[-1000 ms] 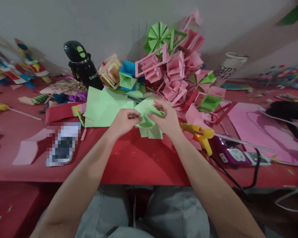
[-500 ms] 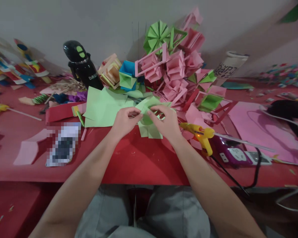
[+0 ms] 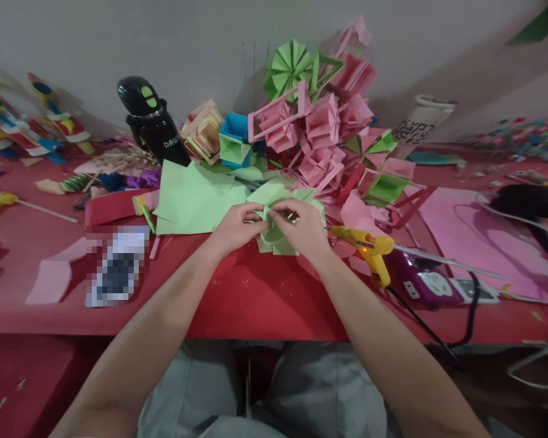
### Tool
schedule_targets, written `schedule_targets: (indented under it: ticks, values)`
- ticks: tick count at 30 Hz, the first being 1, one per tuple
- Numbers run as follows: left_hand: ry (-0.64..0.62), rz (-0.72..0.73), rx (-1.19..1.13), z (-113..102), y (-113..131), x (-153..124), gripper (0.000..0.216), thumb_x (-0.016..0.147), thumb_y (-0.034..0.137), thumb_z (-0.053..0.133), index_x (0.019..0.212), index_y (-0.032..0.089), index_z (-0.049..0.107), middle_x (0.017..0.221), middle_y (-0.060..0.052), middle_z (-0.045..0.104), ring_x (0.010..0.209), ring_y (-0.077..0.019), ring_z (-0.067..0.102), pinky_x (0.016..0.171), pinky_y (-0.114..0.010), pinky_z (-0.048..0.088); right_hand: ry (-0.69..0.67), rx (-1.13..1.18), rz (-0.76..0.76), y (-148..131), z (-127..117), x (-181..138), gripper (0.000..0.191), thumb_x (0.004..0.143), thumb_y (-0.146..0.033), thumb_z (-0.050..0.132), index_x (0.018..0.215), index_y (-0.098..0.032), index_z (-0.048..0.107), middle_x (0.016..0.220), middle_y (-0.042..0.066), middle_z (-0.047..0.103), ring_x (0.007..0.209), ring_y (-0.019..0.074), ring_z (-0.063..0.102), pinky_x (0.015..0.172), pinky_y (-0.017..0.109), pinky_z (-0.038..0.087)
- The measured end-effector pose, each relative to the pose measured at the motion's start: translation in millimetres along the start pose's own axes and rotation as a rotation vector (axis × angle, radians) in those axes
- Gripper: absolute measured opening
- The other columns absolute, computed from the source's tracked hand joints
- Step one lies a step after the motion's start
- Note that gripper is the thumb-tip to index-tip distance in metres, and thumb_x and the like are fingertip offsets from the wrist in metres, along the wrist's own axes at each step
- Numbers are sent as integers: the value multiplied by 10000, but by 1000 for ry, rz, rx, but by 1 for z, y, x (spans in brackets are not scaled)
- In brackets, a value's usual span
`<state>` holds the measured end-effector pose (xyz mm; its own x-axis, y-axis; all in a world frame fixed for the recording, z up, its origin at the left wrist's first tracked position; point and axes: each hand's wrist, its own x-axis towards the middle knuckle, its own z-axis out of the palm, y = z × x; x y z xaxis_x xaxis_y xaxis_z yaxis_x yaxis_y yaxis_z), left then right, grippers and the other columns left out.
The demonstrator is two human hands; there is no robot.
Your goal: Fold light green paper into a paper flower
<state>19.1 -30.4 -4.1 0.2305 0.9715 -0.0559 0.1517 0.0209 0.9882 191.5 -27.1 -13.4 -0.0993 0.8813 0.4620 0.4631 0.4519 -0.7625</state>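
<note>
My left hand (image 3: 240, 226) and my right hand (image 3: 301, 225) are close together at the middle of the table, both closed in a pinch on one piece of light green paper (image 3: 271, 235). The paper is bent into a curve between my fingertips; part of it is hidden behind them. Beneath and around it lie more light green paper pieces (image 3: 287, 246). A stack of flat green sheets (image 3: 192, 198) rests just left of my left hand. Right of my right hand lies a yellow glue gun (image 3: 365, 246) with a small orange light and a clear glue stick.
Behind my hands rises a pile of folded pink paper pieces (image 3: 322, 121). A black bottle (image 3: 153, 121) stands back left, beside a blue and green paper box (image 3: 234, 139). A blurred-out object (image 3: 119, 267) lies left; a purple device (image 3: 427, 281) and black cord lie right.
My hands have shifted slightly down and right with the green paper, which now curves more between my fingers. The things around them stay where they were.
</note>
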Motion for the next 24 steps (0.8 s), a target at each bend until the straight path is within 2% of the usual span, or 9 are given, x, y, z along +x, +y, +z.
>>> schedule_targets:
  ticks: [5, 9, 13, 19, 24]
  values:
    - [-47, 43, -13, 1, 2, 0, 189, 775, 231, 689, 947, 156, 700, 785, -29, 690, 732, -147, 645, 703, -281, 525, -13, -4, -8, 0, 0, 1, 77, 843, -236, 652, 790, -230, 708, 836, 26, 719, 777, 182, 628, 728, 331, 497]
    - [-39, 66, 9, -1, -2, 3, 127, 799, 251, 673, 879, 153, 680, 701, -3, 655, 648, -121, 595, 641, -252, 472, -14, 2, -4, 0, 0, 1, 57, 838, -222, 654, 792, -224, 686, 817, 24, 707, 763, 178, 622, 730, 331, 493]
    - [-34, 43, -3, -2, -5, 4, 165, 788, 268, 688, 911, 159, 677, 685, 1, 656, 627, -125, 594, 644, -266, 481, -16, 2, -2, 0, 1, 1, 51, 838, -230, 654, 794, -227, 680, 811, 23, 707, 756, 181, 620, 730, 338, 492]
    - [-128, 25, -73, -4, -3, 3, 318, 697, 187, 747, 1009, 151, 703, 811, -47, 732, 759, -171, 676, 721, -292, 516, -6, -3, -23, 3, 1, 2, 70, 850, -238, 643, 795, -227, 684, 803, 21, 697, 741, 177, 612, 716, 334, 489]
    - [-103, -10, -79, -4, -5, 2, 315, 704, 124, 691, 1016, 162, 676, 742, -13, 707, 642, -127, 627, 649, -257, 469, -9, -9, -23, 3, 1, 1, 66, 842, -217, 646, 794, -228, 691, 821, 25, 706, 749, 178, 619, 718, 334, 492]
